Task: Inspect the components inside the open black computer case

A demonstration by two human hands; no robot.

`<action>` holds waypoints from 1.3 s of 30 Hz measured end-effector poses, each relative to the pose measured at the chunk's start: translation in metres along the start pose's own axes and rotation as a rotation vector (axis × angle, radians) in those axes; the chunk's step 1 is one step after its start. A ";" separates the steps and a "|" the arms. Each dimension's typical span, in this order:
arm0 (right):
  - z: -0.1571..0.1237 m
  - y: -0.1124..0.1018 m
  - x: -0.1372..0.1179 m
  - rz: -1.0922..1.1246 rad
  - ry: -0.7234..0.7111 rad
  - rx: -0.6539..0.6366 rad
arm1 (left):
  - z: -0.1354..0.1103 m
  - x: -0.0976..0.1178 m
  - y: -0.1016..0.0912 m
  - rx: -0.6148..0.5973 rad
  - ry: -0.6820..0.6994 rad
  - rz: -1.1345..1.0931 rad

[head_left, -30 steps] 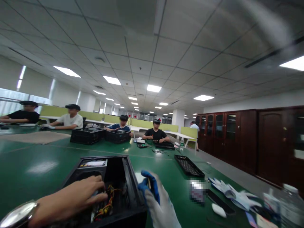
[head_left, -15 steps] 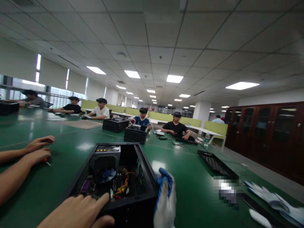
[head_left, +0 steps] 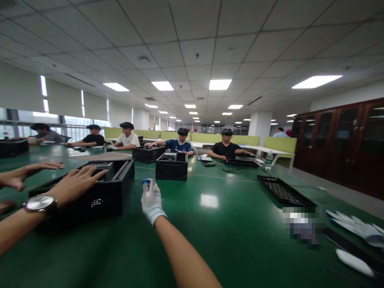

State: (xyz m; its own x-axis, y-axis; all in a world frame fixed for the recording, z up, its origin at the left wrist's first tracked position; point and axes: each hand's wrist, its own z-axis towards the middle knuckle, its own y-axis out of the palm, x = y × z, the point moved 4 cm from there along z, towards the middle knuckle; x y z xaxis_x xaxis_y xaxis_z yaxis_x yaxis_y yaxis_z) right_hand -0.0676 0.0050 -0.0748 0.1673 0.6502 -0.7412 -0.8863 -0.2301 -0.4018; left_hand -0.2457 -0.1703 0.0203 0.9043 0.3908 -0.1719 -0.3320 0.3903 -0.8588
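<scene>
My bare left hand [head_left: 79, 183], with a watch on its wrist, reaches over the black computer case [head_left: 108, 196] at the left. Its fingers are spread and hold nothing; whether they touch the case is hard to tell. The case lies with its open side up, and a grey power supply [head_left: 105, 167] shows inside near the far end. My right hand [head_left: 151, 199], in a white glove with blue on the palm side, is apart from the case on its right. Its fingers are curled closed, and anything within them is hidden.
A co-worker's hand [head_left: 28, 173] is beside the case at far left. More open cases [head_left: 171, 168] stand ahead, where several people sit. To the right lie a black panel [head_left: 285, 191], loose gloves [head_left: 357, 226] and a white object [head_left: 354, 262] on the green table [head_left: 234, 244].
The computer case has moved left and turned toward the co-worker's side. My left hand went with it, fingers now spread. My gloved right hand has come away from the case's side.
</scene>
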 end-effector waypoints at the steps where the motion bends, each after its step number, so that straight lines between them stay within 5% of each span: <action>1: -0.002 -0.015 0.022 -0.022 -0.013 -0.038 | 0.022 0.021 0.004 0.013 0.068 -0.012; 7: -0.030 -0.168 0.177 -0.152 0.085 0.019 | 0.172 0.171 0.083 -0.016 0.289 -0.102; 11: -0.050 -0.248 0.257 -0.110 0.111 0.054 | 0.261 0.220 0.141 -0.034 0.272 -0.131; 15: -0.060 -0.260 0.302 -0.023 0.130 -0.015 | 0.317 0.226 0.177 -0.062 0.173 -0.163; 22: -0.033 -0.243 0.315 -0.081 0.404 0.276 | 0.345 0.223 0.195 -0.129 0.088 -0.209; 26: -0.029 -0.262 0.312 -0.156 0.386 0.400 | 0.322 0.245 0.182 -0.133 0.133 -0.211; 30: -0.028 -0.273 0.283 -0.156 0.268 0.354 | 0.257 0.263 0.148 -0.119 0.181 -0.189; 34: -0.045 -0.291 0.241 -0.095 0.276 0.368 | 0.153 0.275 0.097 -0.089 0.224 -0.173; 39: -0.120 -0.320 0.199 0.043 0.401 0.305 | -0.004 0.293 0.003 -0.204 0.337 -0.320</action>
State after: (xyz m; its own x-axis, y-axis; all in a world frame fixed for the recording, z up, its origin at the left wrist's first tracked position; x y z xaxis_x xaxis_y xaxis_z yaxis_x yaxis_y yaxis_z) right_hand 0.3009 0.1214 -0.1580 0.2276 0.3016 -0.9259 -0.9718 0.0102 -0.2355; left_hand 0.0191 -0.0576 -0.0344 0.9997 -0.0254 -0.0015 0.0053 0.2626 -0.9649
